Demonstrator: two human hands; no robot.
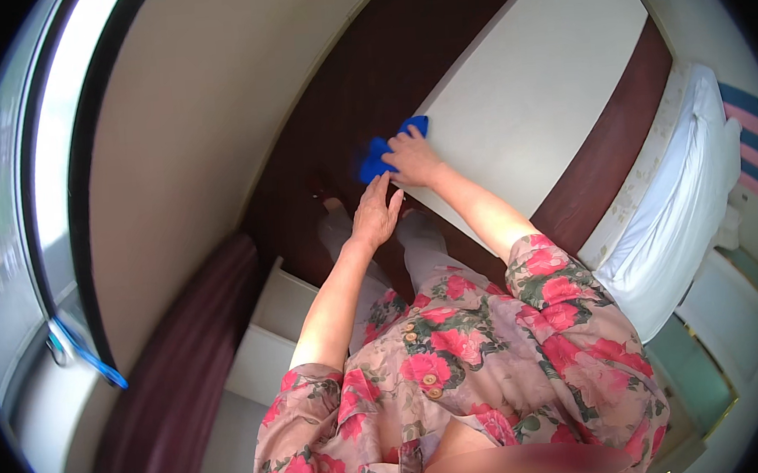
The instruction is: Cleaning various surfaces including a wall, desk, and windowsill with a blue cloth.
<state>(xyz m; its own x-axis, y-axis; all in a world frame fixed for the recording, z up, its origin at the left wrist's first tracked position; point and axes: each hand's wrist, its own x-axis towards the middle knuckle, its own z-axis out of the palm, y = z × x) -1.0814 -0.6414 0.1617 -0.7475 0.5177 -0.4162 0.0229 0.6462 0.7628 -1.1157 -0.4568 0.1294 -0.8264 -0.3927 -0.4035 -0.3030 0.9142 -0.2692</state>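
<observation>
My right hand (416, 159) grips a bright blue cloth (377, 161) at the near left edge of a large white furniture panel (527, 94). Part of the cloth hangs past that edge over the dark red floor (368, 85), and its outer end is blurred. Just left of the right hand, my left hand (376, 217) is held out with its thumb apart from the fingers. Nothing is in it, and its fingertips come close to the cloth and the right wrist.
A beige wall (211, 96) and a window (51, 160) are on the left, with a purple curtain (183, 362) below. An open white drawer (275, 309) stands near my left elbow. On the right lies a bed with pale blue bedding (667, 203).
</observation>
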